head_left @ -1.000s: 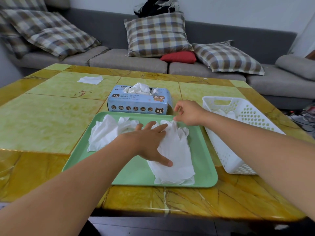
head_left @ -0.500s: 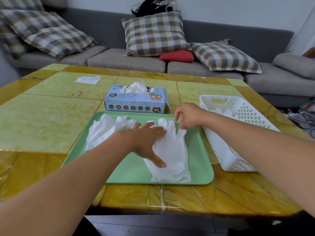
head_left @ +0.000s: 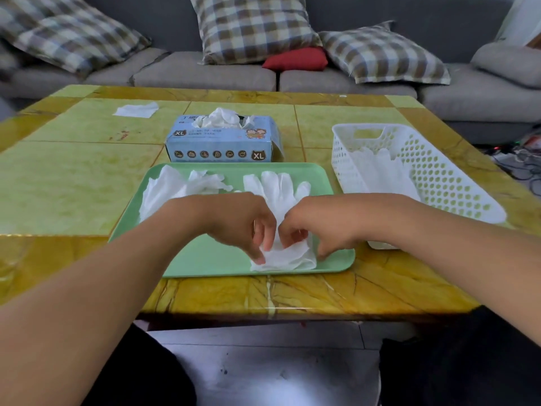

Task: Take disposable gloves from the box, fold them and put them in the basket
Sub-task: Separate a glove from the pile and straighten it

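1. The thin white disposable glove I'm working on lies flat on the pale green plastic tray, right half of it, glove fingers pointing away from me toward the box and cuff end at the tray's near edge.
2. My left hand is down on the cuff end, fingers curled and pinching the glove material, with one fingertip pressed on the near left corner of it.
3. My right hand is right beside the left one, almost touching it, fingers curled too and pinching the same cuff end, which is bunched up a bit between the two hands.
4. On the left half of the tray there's a second crumpled white glove, not touched by either hand.
5. Just behind the tray sits the light blue cardboard glove box marked XL, with more white gloves poking up out of the top slot.
6. To the right of the tray, just beside it, is the white perforated plastic basket, and I can see white gloves lying inside it.
7. All of this is on a yellow and green marble-look table. A loose flat white sheet lies far left on the table, well apart from the rest; can't tell what it is.
8. Past the table is a grey sofa with plaid cushions and one small red cushion.
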`<state>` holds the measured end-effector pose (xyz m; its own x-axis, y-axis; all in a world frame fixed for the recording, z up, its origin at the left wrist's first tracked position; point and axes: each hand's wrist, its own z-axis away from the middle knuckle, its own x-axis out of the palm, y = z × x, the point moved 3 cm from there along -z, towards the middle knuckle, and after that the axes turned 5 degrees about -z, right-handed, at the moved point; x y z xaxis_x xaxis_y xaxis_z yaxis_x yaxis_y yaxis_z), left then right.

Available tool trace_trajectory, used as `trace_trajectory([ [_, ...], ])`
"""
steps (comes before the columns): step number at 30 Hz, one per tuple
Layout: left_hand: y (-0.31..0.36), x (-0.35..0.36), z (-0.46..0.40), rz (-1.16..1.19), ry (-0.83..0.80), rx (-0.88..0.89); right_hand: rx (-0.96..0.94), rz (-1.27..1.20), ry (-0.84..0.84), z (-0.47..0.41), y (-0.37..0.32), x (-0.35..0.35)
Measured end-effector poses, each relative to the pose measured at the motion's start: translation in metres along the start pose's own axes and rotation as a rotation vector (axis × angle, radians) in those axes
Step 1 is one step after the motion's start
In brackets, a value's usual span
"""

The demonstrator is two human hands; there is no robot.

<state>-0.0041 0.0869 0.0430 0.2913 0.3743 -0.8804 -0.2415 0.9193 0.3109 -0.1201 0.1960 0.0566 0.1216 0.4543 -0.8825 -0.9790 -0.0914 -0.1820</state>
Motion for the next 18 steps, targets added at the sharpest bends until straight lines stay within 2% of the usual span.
trace_trajectory([
  [8,-0.011,0.005,0.015,0.059,0.003,-0.011,-0.074,0.021,0.07,-0.001,0.001,0.007],
  [11,-0.008,-0.001,0.022,0.141,0.072,-0.012,-0.114,-0.085,0.135,0.001,0.002,0.001],
  [13,-0.006,-0.013,0.029,0.317,0.153,0.007,-0.143,-0.337,0.249,0.004,0.008,-0.012],
  [16,-0.007,-0.03,0.037,0.631,0.323,0.102,-0.078,-0.974,0.43,0.011,0.025,-0.036],
  [18,-0.007,-0.036,0.034,0.726,0.543,0.064,-0.06,-1.287,0.496,0.013,0.033,-0.045],
])
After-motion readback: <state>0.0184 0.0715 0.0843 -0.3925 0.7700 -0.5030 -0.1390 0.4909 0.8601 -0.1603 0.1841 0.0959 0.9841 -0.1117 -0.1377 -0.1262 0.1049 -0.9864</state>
